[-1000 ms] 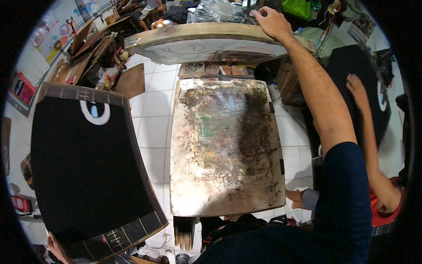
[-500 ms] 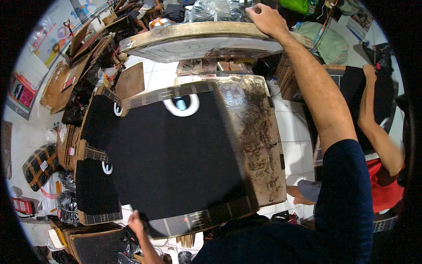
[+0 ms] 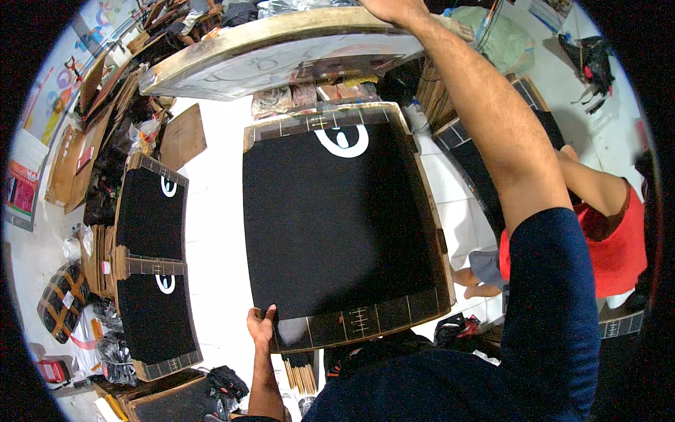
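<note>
Left hand: grips the black panel at its lower-left corner
Right hand: at the upper edge of the raised frame, fingers cropped; grip cannot be told
Panel position: between body and frame

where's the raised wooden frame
In the head view, the wooden frame spans the top centre, just beyond the large black panel, right hand at its edge.

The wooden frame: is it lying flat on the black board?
No, the wooden frame slants up, the right hand at its upper edge.
</note>
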Demonstrator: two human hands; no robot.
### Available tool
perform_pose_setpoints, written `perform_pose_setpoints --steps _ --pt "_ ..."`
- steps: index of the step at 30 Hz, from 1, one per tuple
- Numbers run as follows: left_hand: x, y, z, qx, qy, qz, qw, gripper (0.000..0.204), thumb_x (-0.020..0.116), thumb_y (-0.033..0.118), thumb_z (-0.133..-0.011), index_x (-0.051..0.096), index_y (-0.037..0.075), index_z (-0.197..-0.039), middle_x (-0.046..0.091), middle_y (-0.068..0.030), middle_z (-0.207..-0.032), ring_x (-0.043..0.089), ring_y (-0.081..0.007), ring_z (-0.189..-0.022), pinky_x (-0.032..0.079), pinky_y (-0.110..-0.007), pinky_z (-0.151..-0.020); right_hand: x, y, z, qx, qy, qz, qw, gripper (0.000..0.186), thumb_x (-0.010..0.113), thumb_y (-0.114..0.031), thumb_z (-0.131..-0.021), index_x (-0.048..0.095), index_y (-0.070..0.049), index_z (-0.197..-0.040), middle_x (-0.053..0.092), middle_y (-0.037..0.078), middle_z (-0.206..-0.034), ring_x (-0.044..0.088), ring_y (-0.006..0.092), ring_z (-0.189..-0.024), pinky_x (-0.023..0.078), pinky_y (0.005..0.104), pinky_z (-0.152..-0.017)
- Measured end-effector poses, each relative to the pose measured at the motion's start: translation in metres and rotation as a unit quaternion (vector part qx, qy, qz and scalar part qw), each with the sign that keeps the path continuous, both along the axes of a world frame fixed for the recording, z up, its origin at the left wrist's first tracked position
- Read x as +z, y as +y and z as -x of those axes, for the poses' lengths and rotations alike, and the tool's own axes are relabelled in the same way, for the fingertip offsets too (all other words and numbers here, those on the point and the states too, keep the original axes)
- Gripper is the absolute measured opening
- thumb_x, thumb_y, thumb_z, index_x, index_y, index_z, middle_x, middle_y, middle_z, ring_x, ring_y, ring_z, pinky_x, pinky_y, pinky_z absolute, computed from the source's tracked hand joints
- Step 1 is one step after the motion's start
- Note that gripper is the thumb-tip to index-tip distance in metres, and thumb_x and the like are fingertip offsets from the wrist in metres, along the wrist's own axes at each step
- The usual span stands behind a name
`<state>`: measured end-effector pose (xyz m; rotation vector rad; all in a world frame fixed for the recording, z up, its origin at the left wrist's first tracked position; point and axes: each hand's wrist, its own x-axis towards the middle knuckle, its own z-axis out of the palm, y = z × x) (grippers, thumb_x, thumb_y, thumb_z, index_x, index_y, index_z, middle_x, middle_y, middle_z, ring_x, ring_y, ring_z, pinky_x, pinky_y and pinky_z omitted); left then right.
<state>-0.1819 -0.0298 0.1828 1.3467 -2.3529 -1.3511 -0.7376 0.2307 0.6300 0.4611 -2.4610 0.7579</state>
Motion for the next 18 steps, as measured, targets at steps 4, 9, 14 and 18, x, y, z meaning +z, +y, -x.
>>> perform_pose_setpoints --steps 4,9,14,18 --pt "-0.019 -0.003 -0.005 0.027 0.039 -0.019 0.999 0.052 0.093 0.032 -0.079 0.055 -0.001 -0.093 0.06 -0.005 -0.081 0.054 -0.0178 -0.074 0.05 -0.037 -0.071 0.006 -0.004 0.006 -0.01 0.018 0.008 1.0 0.051 0.06 -0.053 -0.092 0.075 -0.009 -0.114 0.072 0.023 -0.117 0.068 0.0421 -0.113 0.053 0.0497 -0.098" --pt "-0.041 -0.007 -0.01 0.074 0.048 -0.037 0.995 0.057 0.094 0.031 -0.076 0.054 -0.002 -0.102 0.059 -0.0094 -0.092 0.058 -0.0227 -0.083 0.051 -0.038 -0.08 0.014 -0.006 0.018 0.002 0.02 -0.014 1.0 0.05 0.061 -0.053 -0.092 0.076 -0.009 -0.111 0.074 0.022 -0.114 0.069 0.0392 -0.112 0.053 0.0484 -0.097" --pt "-0.023 0.0 0.009 0.057 -0.078 0.013 0.995 0.066 0.093 0.034 -0.076 0.053 -0.004 -0.113 0.059 -0.0158 -0.101 0.059 -0.028 -0.094 0.049 -0.042 -0.088 0.003 -0.003 0.018 0.008 0.059 -0.017 0.998 0.047 0.06 -0.051 -0.095 0.074 -0.008 -0.109 0.076 0.018 -0.104 0.072 0.0345 -0.098 0.055 0.0448 -0.087" --pt "0.045 0.025 0.08 0.004 -0.003 0.248 0.969 0.085 0.087 0.036 -0.084 0.045 -0.009 -0.142 0.058 -0.0262 -0.133 0.057 -0.0371 -0.125 0.045 -0.045 -0.106 -0.045 0.015 -0.014 0.035 0.075 -0.031 0.996 0.039 0.06 -0.049 -0.098 0.072 -0.02 -0.123 0.076 0.011 -0.091 0.073 0.0284 -0.083 0.056 0.0416 -0.077"
